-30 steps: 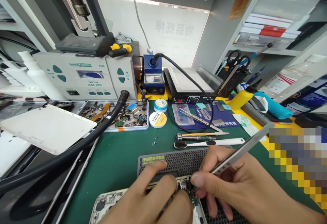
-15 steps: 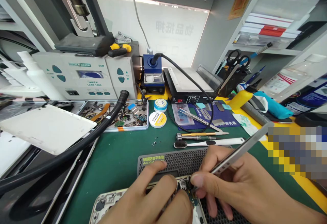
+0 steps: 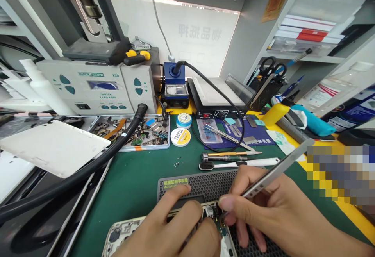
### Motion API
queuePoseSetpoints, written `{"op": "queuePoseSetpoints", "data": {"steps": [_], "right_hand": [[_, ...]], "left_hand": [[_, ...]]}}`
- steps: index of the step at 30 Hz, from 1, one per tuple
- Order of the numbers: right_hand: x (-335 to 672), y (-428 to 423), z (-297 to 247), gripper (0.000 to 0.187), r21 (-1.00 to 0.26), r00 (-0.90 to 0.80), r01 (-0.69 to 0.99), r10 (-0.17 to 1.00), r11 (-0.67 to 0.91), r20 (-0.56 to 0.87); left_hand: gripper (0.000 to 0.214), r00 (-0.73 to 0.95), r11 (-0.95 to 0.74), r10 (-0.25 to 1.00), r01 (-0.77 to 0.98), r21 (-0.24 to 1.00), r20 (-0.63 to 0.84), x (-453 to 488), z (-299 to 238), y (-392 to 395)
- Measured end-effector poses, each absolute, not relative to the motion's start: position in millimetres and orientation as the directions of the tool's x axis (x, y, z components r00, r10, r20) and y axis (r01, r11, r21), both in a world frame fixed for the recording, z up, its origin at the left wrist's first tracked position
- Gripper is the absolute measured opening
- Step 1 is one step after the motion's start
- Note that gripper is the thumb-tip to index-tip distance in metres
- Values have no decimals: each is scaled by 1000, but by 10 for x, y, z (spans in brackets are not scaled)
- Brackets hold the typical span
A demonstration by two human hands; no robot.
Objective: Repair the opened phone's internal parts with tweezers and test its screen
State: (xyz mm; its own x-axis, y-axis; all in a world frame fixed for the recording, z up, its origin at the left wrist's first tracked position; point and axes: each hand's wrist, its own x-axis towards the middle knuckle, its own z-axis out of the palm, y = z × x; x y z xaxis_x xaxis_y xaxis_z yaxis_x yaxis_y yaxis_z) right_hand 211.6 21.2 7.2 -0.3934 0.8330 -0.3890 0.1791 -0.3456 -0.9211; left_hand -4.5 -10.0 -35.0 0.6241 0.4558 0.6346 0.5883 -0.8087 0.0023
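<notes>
Steel tweezers (image 3: 278, 169): right hand (image 3: 263, 214), nearly closed, pinched them.
Phone (image 3: 125, 231): lay beneath the left hand (image 3: 175, 229), half-open, its hold unclear.
Board (image 3: 223, 231): beside the right hand, looked fragile; the phone, likely light and stiff, seemed safest held by its rim (image 3: 129, 221).

The opened, pale-framed device (image 3: 118, 231) lies flat, circuitry (image 3: 224, 231) exposed; silver tweezers (image 3: 277, 169) slant over its right end.

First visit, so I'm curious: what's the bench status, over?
Right grip: closed on metal tool, tip at opened device. Left grip: laid across device. Both hide parts of it.
</notes>
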Motion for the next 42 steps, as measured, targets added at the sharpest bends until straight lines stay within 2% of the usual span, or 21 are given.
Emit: {"op": "queuePoseSetpoints", "data": {"steps": [10, 17, 22, 33, 42], "right_hand": [[2127, 190, 81, 26, -924, -401, 194, 833, -330, -381], [2127, 210, 64, 26, -924, -406, 191, 831, -331, -381], [2131, 209, 49, 26, -929, -412, 178, 832, -326, -371], [2134, 211, 51, 23, -928, -401, 187, 837, -323, -373], [2128, 211, 32, 24, -931, -410, 156, 836, -329, -364]], "left_hand": [[30, 629, -813, 434, 582, -20, 645, -61, -336, -100], [24, 631, -808, 456, 589, -5, 627, -67, -372, -118], [17, 663, -812, 433, 581, -55, 611, -67, -316, -75], [20, 655, -814, 418, 577, -60, 629, -54, -287, -40], [33, 639, -813, 434, 581, -29, 636, -74, -352, -110]]}}
